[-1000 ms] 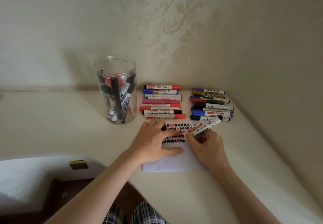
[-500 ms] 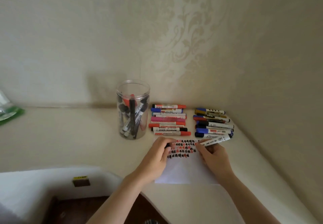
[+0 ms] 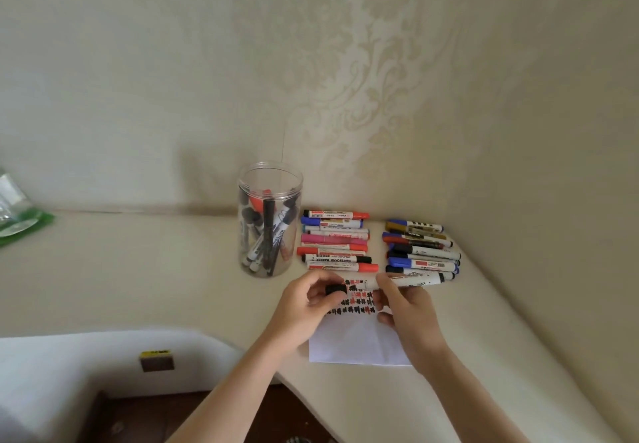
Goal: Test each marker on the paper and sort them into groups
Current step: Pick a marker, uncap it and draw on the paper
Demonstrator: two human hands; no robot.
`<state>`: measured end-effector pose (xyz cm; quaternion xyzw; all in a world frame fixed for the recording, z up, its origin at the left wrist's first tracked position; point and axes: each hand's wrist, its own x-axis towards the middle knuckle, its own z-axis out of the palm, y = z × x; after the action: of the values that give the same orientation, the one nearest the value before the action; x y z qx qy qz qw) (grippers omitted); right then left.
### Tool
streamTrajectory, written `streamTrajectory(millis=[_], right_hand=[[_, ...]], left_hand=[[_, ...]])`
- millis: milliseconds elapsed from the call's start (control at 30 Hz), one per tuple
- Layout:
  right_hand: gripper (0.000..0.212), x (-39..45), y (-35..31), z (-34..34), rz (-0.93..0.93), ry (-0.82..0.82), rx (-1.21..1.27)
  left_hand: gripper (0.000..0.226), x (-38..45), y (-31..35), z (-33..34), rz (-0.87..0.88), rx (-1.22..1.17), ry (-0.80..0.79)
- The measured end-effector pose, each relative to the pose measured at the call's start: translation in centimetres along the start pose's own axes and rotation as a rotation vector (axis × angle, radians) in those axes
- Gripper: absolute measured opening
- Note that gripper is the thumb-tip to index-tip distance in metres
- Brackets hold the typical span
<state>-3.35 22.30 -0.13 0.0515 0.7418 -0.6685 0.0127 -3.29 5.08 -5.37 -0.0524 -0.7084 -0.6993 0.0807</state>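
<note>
patterned wall (image 3: 345, 62), green packet (image 3: 20, 225)

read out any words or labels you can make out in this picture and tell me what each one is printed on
"WHITEBOARD MARKER": on the black-capped marker lying in the left group.
"WHITEBOARD": running up a marker in the clear jar.
Print on the other markers, including the held marker, is too small or blurred to read.
The marks on the paper are test scribbles, not readable text.
The yellow tag: unreadable.

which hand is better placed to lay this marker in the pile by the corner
Right. The right hand already holds the marker, whose far end nearly touches the right pile; the left hand grips only the black cap.
</note>
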Motion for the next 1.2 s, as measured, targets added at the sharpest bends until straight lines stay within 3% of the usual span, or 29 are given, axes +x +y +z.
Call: streamTrajectory(millis=[367,667,900,1133,1200], right_hand=[[0.016,-0.4,0.3,1.5,0.004,-0.04,0.022],[0.031,0.1,0.7,1.7,0.026,-0.016,-0.035],[0.022,-0.1,1.3,2.3,0.053,0.01,-0.039],[0.017,-1.2,-0.1,2.0,0.062,-0.061,0.047],[0.029,-1.5,-1.2,1.5,0.063,-0.125,0.058]], left_hand=[[0.019,-0.1,0.6,0.1,-0.02,-0.055,-0.01],[0.016,-0.1,0.4,0.0,0.0,-0.044,0.039],[0.017,-0.1,0.6,0.0,-0.031,-0.059,0.048],[0.021,-0.9,2.0,0.0,-0.015,-0.077,0.014],[0.023,-1.3,2.7,-0.4,-0.013,-0.117,0.018]])
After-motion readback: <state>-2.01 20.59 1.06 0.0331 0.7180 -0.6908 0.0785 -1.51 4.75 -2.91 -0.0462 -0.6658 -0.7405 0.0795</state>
